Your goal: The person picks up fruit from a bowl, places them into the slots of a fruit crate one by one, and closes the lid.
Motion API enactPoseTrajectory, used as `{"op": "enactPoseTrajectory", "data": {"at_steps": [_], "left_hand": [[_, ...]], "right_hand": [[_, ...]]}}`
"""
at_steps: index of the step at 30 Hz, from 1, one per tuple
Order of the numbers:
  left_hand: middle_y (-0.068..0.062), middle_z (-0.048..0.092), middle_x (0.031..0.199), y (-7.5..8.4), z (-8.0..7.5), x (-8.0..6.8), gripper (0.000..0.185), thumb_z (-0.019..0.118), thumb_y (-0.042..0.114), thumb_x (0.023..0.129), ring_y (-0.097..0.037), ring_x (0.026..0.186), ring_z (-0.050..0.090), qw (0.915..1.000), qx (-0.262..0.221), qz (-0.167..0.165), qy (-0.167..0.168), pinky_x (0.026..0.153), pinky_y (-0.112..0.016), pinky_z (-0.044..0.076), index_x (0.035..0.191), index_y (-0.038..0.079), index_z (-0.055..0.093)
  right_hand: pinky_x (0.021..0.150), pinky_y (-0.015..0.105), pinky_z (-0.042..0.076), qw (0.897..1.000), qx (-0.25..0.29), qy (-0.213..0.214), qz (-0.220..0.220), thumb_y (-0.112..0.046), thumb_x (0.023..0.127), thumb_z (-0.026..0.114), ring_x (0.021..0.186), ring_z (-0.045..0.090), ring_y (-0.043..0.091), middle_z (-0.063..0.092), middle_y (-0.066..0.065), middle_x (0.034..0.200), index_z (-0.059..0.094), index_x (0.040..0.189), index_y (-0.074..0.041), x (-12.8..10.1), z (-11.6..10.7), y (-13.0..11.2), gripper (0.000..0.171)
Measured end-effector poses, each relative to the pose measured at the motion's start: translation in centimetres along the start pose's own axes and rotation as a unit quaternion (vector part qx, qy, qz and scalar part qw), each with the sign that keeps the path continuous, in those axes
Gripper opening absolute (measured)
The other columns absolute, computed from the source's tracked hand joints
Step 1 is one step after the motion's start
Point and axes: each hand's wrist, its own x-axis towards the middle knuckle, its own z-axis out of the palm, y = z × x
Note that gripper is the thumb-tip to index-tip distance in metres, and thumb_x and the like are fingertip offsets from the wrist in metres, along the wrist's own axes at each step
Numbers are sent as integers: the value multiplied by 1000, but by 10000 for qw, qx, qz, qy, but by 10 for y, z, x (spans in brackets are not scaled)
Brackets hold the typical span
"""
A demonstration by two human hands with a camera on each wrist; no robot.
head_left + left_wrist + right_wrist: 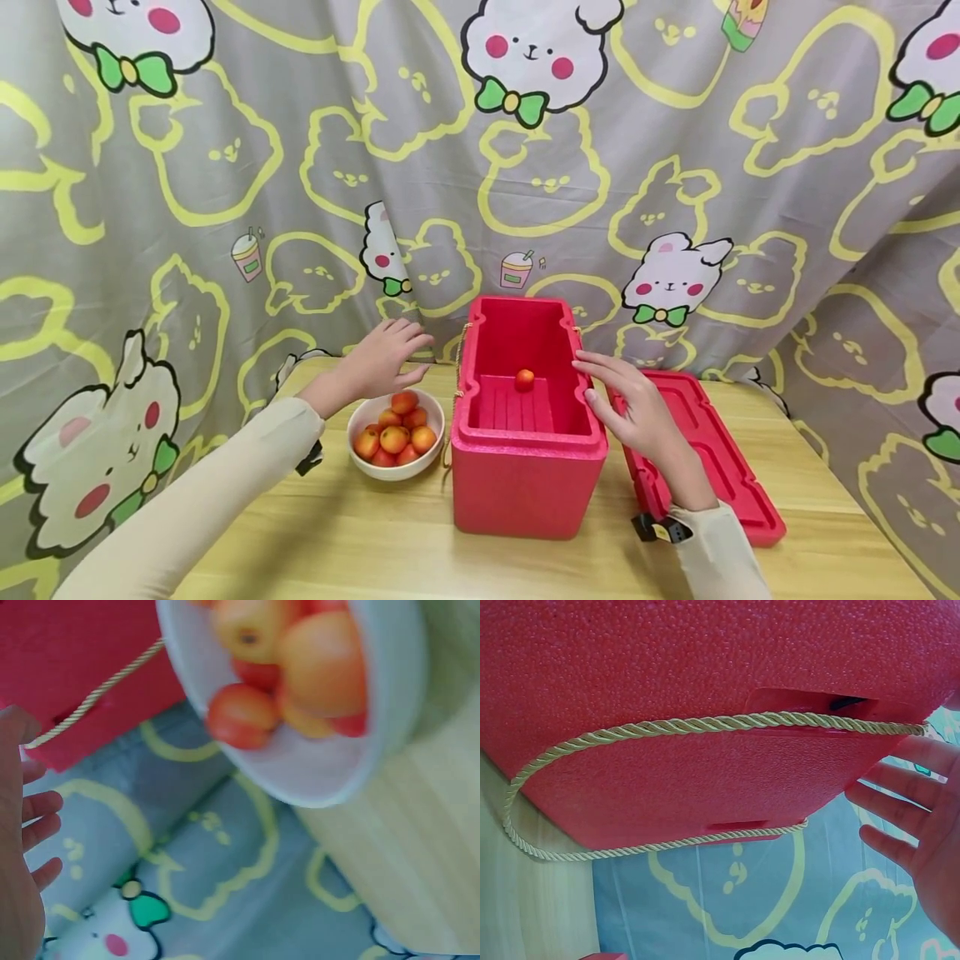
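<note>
Red-and-yellow apple-like fruits [394,440] lie heaped in a round white bowl [393,473], which stands on the wood-grain tabletop [360,542] at about 9 o'clock from a red foam box [525,492]. One single fruit [524,380] sits inside the box, on its ribbed floor near the middle of the opening. The red lid [722,458] lies apart on the tabletop, at roughly 3 to 4 o'clock from the box.

The left hand [382,358] hovers above the 12 o'clock edge of the bowl, its fingers spread loosely toward 2 o'clock and its thumb toward 3 o'clock; it has hold of nothing. The right hand [633,408] is at the box's 3 o'clock rim, fingers extended toward 10 o'clock, with the thumb apart from them; they grasp nothing, and whether every fingertip touches the foam cannot be told.

A twisted gold rope [460,367] hangs along the box's 9 o'clock side. In the right wrist view, a second gold rope [727,722] loops across the opposite wall, past a recessed slot [821,701]. Pale sleeves [210,492] cover both forearms, and a black strap [660,528] shows at the right wrist. Beyond the tabletop, at 12 o'clock, hangs a grey curtain [450,187] printed with yellow-outlined cartoon animals.
</note>
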Motion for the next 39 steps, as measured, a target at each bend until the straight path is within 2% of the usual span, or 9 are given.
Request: {"op": "enactPoseTrajectory", "data": {"at_steps": [5,8,11,18,26,33,39], "left_hand": [[-10,65,114,-5,18,-20,36,69,29,92,-30,108,58,9989,41,-58,-455,98,-53,48,121,8,66],[-8,65,114,-4,23,-30,37,73,30,90,-29,110,58,9966,70,-195,-801,98,-53,47,120,9,67],[-8,65,113,-4,28,-37,38,74,32,89,-29,110,58,9949,197,-143,-975,97,-52,48,118,8,68],[-7,65,105,-5,34,-44,41,79,36,84,-28,104,58,9926,479,75,-1113,95,-50,47,113,9,70],[-6,64,101,-7,41,-46,38,82,35,81,-27,99,58,9916,691,311,-1053,89,-47,49,106,10,69],[-7,64,104,-6,45,-49,40,83,35,81,-28,103,58,9880,789,250,-1303,94,-49,49,110,11,69],[-5,65,102,-6,47,-47,40,84,32,81,-27,101,57,9872,747,309,-1376,93,-49,48,111,10,68]], "right_hand": [[94,56,56,10000,-7,6,27,-14,84,74,130,58,26,60,6,145,65,136,-15,-1,0,0,53],[93,56,56,10000,-16,-10,42,-14,85,74,130,58,27,60,6,145,65,137,-15,-1,0,0,53],[94,57,56,10000,5,-23,55,-14,85,74,130,58,27,60,6,146,65,137,-15,-1,0,0,52],[94,55,56,10000,32,2,29,-15,85,74,130,58,26,60,6,145,65,136,-15,-1,1,1,52],[93,56,56,10000,24,47,11,-15,85,74,130,58,27,60,5,145,65,136,-15,1,0,1,51],[92,56,57,10000,9,11,49,-15,85,74,130,58,27,59,6,146,65,137,-16,-1,1,1,53],[92,56,57,10000,11,24,66,-15,85,74,130,58,27,60,5,145,65,137,-16,-2,1,0,52]]}}
